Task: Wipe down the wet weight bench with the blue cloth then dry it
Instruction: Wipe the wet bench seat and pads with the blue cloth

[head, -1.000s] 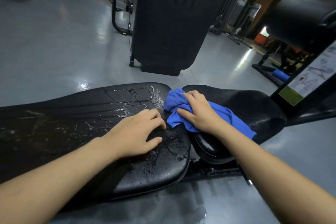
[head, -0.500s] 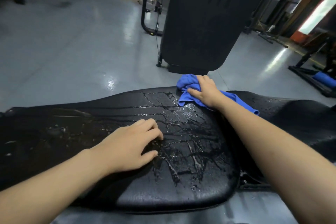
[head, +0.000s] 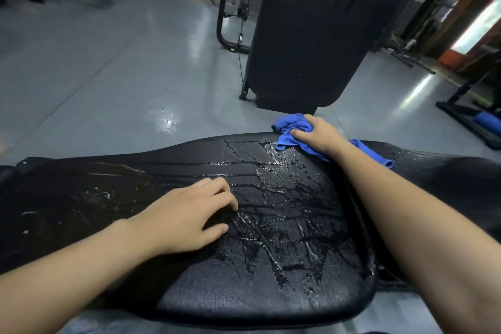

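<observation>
The black padded weight bench stretches across the lower view, its surface streaked with water and beads. My right hand presses the crumpled blue cloth onto the bench's far edge, gripping it; a tail of cloth trails to the right past my wrist. My left hand rests flat on the middle of the wet pad, fingers slightly apart and holding nothing. A second black pad joins on the right, partly hidden by my right forearm.
A tall black machine housing stands on the grey floor just behind the bench. A black tubular frame with a cable is to its left. More gym equipment and a blue roller sit at the far right.
My right hand has slid the blue cloth from the gap between the two pads out to the bench's far edge. The view has shifted towards the long pad. My left hand has stayed planted.
</observation>
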{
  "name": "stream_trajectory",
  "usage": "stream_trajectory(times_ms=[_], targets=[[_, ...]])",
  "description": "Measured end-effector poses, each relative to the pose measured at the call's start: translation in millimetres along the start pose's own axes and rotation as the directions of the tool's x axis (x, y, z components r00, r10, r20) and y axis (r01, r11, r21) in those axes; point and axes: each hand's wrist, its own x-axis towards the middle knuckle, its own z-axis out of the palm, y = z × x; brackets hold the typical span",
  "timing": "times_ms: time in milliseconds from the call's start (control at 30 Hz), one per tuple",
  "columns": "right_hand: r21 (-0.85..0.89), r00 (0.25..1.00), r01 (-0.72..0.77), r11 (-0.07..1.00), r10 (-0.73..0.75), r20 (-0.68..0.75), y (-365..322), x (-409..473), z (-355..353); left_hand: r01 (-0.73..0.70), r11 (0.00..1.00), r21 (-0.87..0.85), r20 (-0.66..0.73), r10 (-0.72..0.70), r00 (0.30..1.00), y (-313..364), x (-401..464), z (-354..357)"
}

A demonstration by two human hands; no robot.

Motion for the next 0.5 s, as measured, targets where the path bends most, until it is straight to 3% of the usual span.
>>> stream_trajectory(times_ms=[233, 500], targets=[[-0.231, 0.993, 0.08, 0.97, -0.097, -0.062, 2.4, -63.2, 7.5, 0.051, 0.995, 0.082, 0.037, -0.054, 0.998, 11.4, 12.6, -2.5], [-0.315, 0.962, 0.26, 0.913, -0.271, 0.007, 11.3, -185.2, 5.9, 0.092, 0.989, 0.113, 0.081, -0.101, 0.992, 18.6, 17.0, -4.7]])
